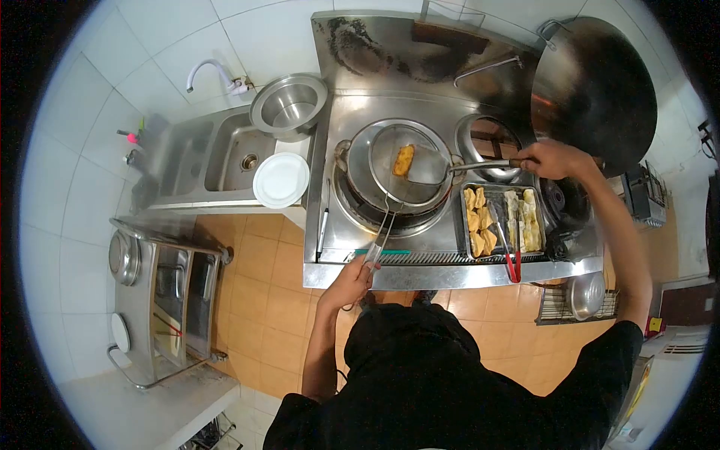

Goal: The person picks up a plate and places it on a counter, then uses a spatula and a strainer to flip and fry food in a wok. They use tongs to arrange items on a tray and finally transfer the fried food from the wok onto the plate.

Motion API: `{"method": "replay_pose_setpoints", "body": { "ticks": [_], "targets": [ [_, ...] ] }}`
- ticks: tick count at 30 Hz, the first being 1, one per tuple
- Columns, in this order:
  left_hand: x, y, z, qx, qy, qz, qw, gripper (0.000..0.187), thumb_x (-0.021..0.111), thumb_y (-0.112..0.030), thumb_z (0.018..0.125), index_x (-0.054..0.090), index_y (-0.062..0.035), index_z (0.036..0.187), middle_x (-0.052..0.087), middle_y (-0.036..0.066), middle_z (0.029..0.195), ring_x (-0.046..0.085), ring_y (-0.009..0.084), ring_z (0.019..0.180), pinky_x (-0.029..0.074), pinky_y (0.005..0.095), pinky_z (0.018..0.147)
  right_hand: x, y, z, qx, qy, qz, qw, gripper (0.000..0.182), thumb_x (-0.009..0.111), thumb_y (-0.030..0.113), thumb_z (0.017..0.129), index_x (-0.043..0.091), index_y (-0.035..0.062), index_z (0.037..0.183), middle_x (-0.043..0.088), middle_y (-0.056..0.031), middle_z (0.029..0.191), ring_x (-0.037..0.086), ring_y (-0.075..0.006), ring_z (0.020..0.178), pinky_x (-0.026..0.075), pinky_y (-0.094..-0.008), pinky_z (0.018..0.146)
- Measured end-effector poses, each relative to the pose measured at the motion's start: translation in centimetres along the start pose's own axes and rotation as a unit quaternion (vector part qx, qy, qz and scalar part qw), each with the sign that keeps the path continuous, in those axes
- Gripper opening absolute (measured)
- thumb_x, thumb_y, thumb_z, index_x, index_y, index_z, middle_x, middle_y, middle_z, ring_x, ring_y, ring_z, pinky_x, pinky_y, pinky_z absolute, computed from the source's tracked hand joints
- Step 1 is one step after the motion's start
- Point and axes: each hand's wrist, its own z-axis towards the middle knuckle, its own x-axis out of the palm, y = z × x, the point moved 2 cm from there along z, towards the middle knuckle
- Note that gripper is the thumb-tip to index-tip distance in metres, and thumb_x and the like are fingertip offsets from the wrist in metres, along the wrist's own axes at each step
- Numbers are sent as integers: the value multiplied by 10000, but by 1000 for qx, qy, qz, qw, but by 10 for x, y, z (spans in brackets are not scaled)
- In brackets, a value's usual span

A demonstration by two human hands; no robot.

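Observation:
My left hand [352, 283] is closed round the handle of a round mesh strainer [382, 161], which lies over the wok [358, 154] on the stove. Fingers wrapped, my right hand [555, 159] grips the long handle of a metal spatula [429, 166] from the right side. The spatula's flat blade reaches over the strainer. At the blade's left edge is one golden-brown fried piece [403, 160], within the strainer's ring. Right of the wok, a metal tray [491, 193] holds browned pieces on its left and pale ones on its right. Red-handled tongs [513, 268] rest across that tray.
A large dark wok [600, 97] leans at the back right. Left of the stove stand a steel pot [289, 105], a white plate stack [280, 180] and a sink [244, 161]. A metal trolley [172, 300] is at far left. A steel pan [585, 295] sits low at right.

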Motion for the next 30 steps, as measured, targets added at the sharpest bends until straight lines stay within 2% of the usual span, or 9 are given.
{"method": "replay_pose_setpoints", "body": {
  "ticks": [5,11,17,27,30],
  "targets": [
    [1,9,4,34,9,-26,999,236,363,-204,1058,517,-25,1068,378,-5,537,355,96,373,310,277,362,-15,8,1,31,21,-10,999,352,527,215,938,636,181,1271,682,-182,1123,654,-369,1026,501,-461,916],
    [3,9,5,23,14,-49,998,236,350,-207,1062,511,-35,1063,368,-14,560,334,87,373,305,272,358,-15,2,7,1,-10,-14,1000,368,535,232,941,621,181,1294,676,-181,1141,647,-378,1035,501,-462,928],
    [3,12,5,16,10,-68,998,239,352,-222,1063,511,-43,1063,368,-15,580,334,82,378,307,261,357,-19,12,5,21,1,-17,1000,375,534,224,938,615,198,1304,677,-178,1136,646,-381,1031,503,-462,921],
    [2,16,5,13,25,-94,995,244,354,-232,1063,515,-49,1074,398,-5,615,333,78,387,315,252,357,-27,9,4,-1,-3,6,1000,373,533,178,934,619,184,1298,678,-184,1129,645,-380,1032,503,-453,914],
    [1,15,4,20,15,-83,996,248,349,-236,1064,514,-51,1072,395,-5,615,336,74,396,317,251,357,-28,1,2,8,-32,-1,999,377,535,167,935,610,155,1304,674,-198,1130,643,-389,1027,501,-454,908]
  ]
}}
